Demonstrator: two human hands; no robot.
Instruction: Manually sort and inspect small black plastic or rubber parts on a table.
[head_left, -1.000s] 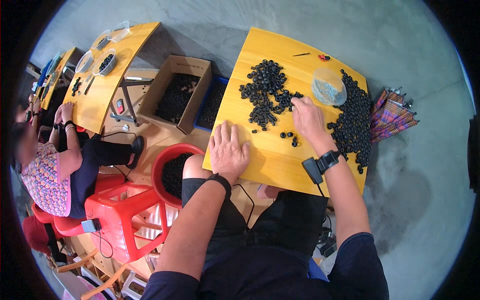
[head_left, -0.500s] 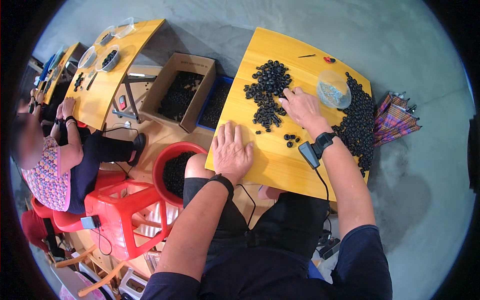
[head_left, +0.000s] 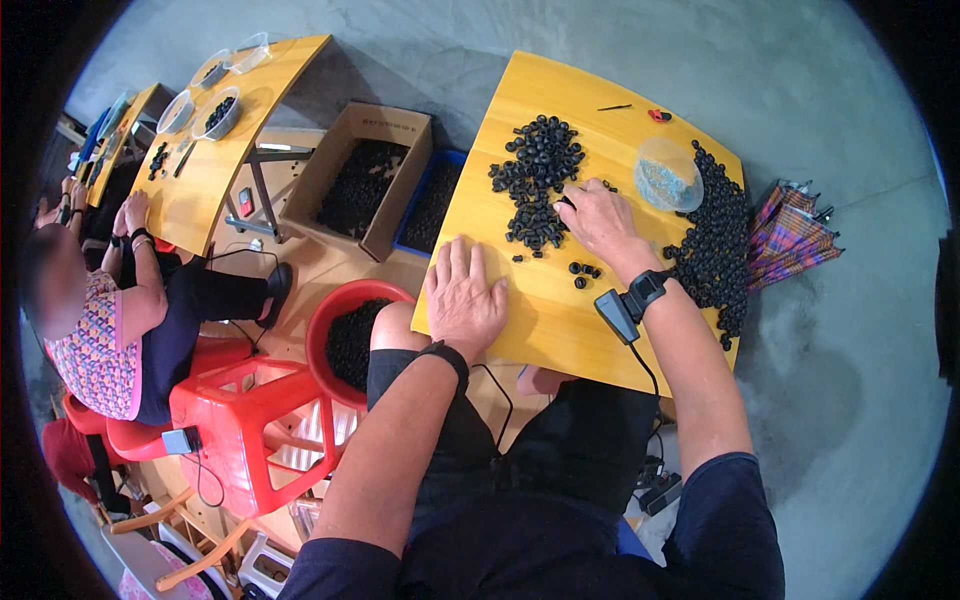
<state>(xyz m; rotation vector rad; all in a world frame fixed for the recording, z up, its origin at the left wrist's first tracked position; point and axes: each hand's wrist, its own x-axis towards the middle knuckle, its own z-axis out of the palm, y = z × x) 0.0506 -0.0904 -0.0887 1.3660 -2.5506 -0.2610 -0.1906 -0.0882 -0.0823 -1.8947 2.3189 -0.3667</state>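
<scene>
My left hand (head_left: 466,300) lies flat on the near left edge of the yellow table (head_left: 590,345), fingers stretched out and nothing in it. My right hand (head_left: 602,220) is over the middle of the table. Its thumb and fingers close on a small black part (head_left: 567,202), mostly hidden by the fingertips. Just left of it spreads a pile of small round black parts (head_left: 545,155). Between my hands sit several loose black parts (head_left: 581,270). A larger heap of black parts (head_left: 712,250) runs along the table's right side, next to a clear plastic tub (head_left: 668,176) with small shiny pieces inside.
A thin dark tool (head_left: 614,107) and a small red-and-black object (head_left: 659,116) lie at the far edge. A folded plaid umbrella (head_left: 790,235) is at the right. Leftward are a cardboard box (head_left: 370,118), a red basin (head_left: 318,340), a red stool (head_left: 230,410) and a seated person (head_left: 95,340).
The right hand has shifted slightly, and its fingers have drawn together on a black part at the pile's edge. My left hand stays flat in place.
</scene>
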